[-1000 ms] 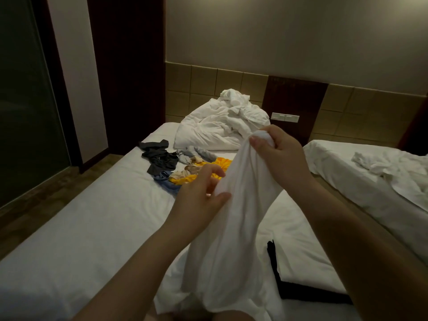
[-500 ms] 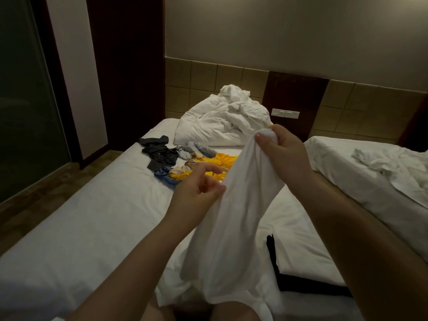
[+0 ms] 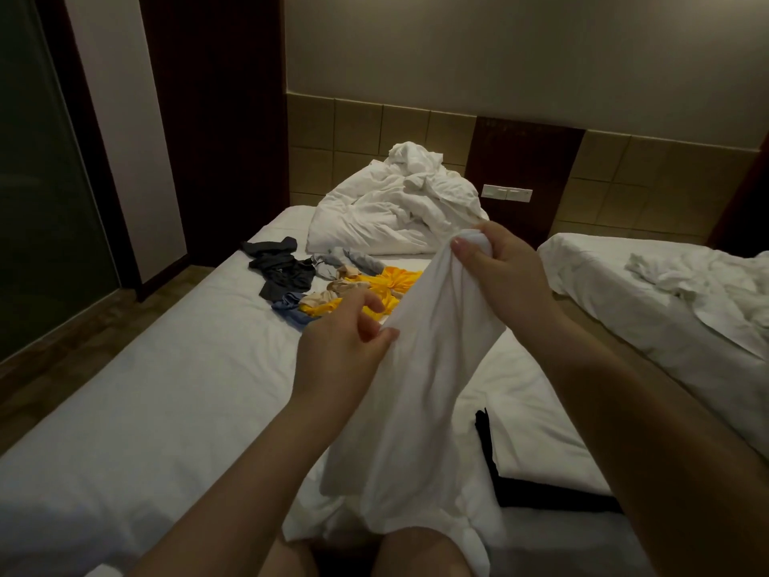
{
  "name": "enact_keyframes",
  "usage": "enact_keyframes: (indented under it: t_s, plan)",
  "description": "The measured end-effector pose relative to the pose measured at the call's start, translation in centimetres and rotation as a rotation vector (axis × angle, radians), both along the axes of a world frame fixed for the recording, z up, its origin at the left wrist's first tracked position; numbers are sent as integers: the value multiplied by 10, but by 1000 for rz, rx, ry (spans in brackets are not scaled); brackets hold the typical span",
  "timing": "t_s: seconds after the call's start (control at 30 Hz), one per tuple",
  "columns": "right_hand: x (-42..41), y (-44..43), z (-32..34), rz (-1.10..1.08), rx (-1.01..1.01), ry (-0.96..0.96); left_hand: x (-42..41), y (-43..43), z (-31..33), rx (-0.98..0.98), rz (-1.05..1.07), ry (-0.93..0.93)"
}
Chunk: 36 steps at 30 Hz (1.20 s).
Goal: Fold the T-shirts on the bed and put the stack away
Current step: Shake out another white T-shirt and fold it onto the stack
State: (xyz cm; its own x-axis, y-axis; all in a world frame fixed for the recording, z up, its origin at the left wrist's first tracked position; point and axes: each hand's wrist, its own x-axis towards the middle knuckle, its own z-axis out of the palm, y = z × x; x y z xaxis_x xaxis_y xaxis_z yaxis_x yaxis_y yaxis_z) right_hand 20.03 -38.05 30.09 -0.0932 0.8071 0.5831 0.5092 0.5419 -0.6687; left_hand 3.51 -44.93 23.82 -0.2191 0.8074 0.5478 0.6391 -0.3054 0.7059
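- The white T-shirt (image 3: 416, 389) is held up in the air over the near end of the bed (image 3: 145, 389). It hangs in a loose, bunched column, and its lower end droops toward the person's lap.
- The right hand (image 3: 503, 276) is curled tight around a gathered wad at the top of the shirt.
- The left hand (image 3: 345, 343) is lower down at the shirt's left edge. Its thumb and bent fingers seem to nip the cloth there, but the fabric hides part of the contact.
- Farther up the bed is a heap of unfolded clothes: a dark grey garment (image 3: 279, 270), a yellow garment (image 3: 395, 285), and blue and beige pieces beside them. Behind the heap lies a crumpled duvet (image 3: 395, 214).
- A flat black piece of cloth (image 3: 541, 495) lies on the bed under the right forearm. I cannot tell whether it is a folded shirt.
- Judged step: sorting out 1 shirt before folding, so the task looks to be near its start.
- The next move calls for finding the 2 shoulders or the hem. After that the shirt needs shaking open and laying flat on a bare part of the sheet.
- The main risk is folding it while twisted.
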Motion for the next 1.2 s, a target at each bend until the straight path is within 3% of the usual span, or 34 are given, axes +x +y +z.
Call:
enact_keyframes:
  t_s: [0.3, 0.53, 0.73, 0.87, 1.2]
  plan:
    - [5, 2, -4, -9, -11, -15, 7, 2, -5, 61, -32, 111]
    - [8, 3, -6, -10, -24, 9, 16, 4, -13, 40, -199, -8]
    - [10, 3, -7, -3, -46, 4, 23, 6, -30, 197, -163, 136]
    - [12, 4, -10, 4, -58, -16, 28, 7, -34, 149, -174, 130]
    - [7, 4, -10, -17, -15, -60, 45, 9, -23, -215, -289, -166]
